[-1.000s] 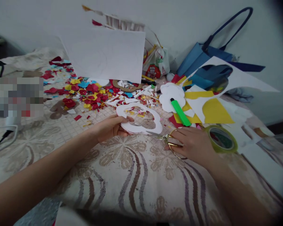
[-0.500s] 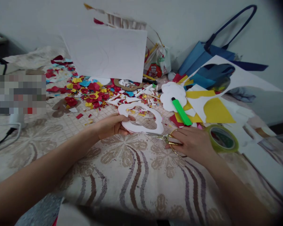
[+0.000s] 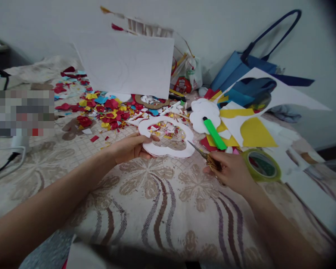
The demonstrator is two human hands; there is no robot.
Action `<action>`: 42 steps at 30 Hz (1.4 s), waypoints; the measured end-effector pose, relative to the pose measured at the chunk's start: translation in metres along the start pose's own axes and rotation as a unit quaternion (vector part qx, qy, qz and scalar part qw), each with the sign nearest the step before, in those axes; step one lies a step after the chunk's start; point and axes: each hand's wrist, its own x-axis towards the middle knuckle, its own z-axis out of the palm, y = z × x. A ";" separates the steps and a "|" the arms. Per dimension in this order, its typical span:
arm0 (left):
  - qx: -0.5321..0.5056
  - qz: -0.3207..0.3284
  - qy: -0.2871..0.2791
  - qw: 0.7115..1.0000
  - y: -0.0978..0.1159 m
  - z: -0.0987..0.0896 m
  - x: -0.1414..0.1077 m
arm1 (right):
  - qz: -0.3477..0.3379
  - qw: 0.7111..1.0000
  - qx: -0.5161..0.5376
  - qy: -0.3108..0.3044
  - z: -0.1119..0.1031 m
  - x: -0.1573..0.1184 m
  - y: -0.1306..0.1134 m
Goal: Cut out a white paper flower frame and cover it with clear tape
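Note:
My left hand (image 3: 133, 147) pinches the left edge of a white paper ring (image 3: 180, 151) with a scalloped outline and a cut-out middle. The ring is tilted up a little over the patterned tablecloth. In my right hand (image 3: 231, 168) is a pair of scissors (image 3: 203, 152) with gold-coloured handles, the fingers closed round the handles. Their tips point up and left at the ring's right edge; whether they touch the paper I cannot tell. Beyond the ring, a green marker (image 3: 215, 133) with a black tip lies partly over a white scalloped paper shape (image 3: 203, 112).
Red, yellow, blue and white paper scraps (image 3: 112, 112) cover the table's back. A white sheet (image 3: 128, 63) stands behind them. To the right are a roll of clear tape (image 3: 278, 173), yellow paper (image 3: 259, 132), a cut white sheet (image 3: 302, 95) and a blue bag (image 3: 229, 71).
The scissors have turned from pointing left along the ring's lower edge to pointing up and left at its right side. The ring has tilted and shows its opening more fully.

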 end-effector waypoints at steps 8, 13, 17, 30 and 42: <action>0.013 0.050 0.007 0.999 0.002 -0.007 0.001 | -0.005 0.930 0.273 -0.244 -0.006 -0.006 -0.004; 0.028 0.060 0.001 0.998 0.000 -0.012 0.003 | -0.023 0.906 0.286 -0.310 0.001 -0.007 0.010; 0.031 0.063 -0.015 0.997 -0.003 -0.015 0.003 | -0.026 0.896 0.300 -0.326 0.002 -0.006 0.012; 0.060 0.065 -0.038 0.995 0.000 -0.015 0.001 | -0.009 0.874 0.325 -0.361 0.005 -0.004 0.019; 0.083 0.062 -0.046 0.994 -0.001 -0.014 0.000 | 0.011 0.872 0.332 -0.359 0.003 -0.005 0.019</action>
